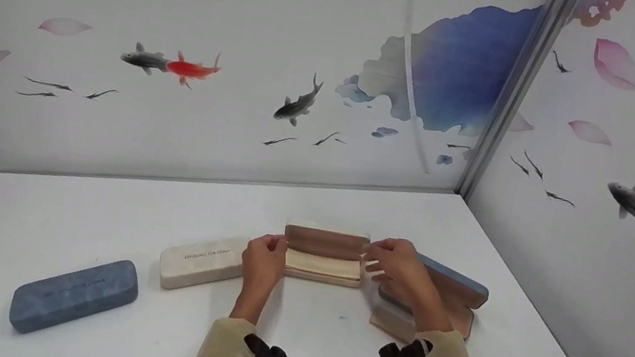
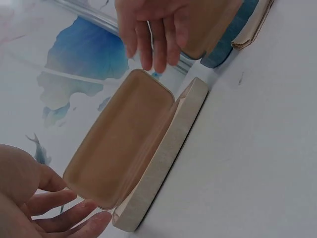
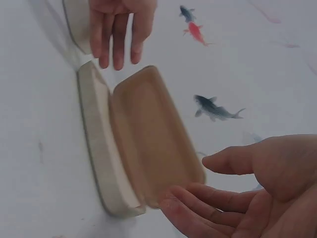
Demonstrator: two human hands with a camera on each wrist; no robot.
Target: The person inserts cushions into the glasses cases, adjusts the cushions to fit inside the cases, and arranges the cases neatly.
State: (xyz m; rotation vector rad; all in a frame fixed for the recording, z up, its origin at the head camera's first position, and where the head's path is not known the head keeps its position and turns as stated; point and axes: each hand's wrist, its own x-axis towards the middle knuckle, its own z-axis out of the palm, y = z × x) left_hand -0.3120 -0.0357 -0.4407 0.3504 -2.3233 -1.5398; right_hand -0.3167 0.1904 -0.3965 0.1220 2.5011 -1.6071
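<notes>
Case handling: the open cream case (image 1: 323,255) seems to be being worked at both ends; this is probably best being done with even pressure on matching corners, and with fingertips being placed clear of the hinge line.
Left hand (image 1: 266,259): being held at the left end, fingers loosely extended, thumb apart; nothing is being gripped, and whether light contact is being made cannot be told.
Right hand (image 1: 403,267): being held at the right end, fingers spread and slightly bent; nothing is being gripped here either.
Case place: being supported by the white table (image 1: 324,343), between the hands.
Case look: the lid (image 1: 327,243) is being held raised behind the base (image 1: 321,278); a brown lining is being shown, and a pale insert (image 1: 323,265) is being contained below.
</notes>
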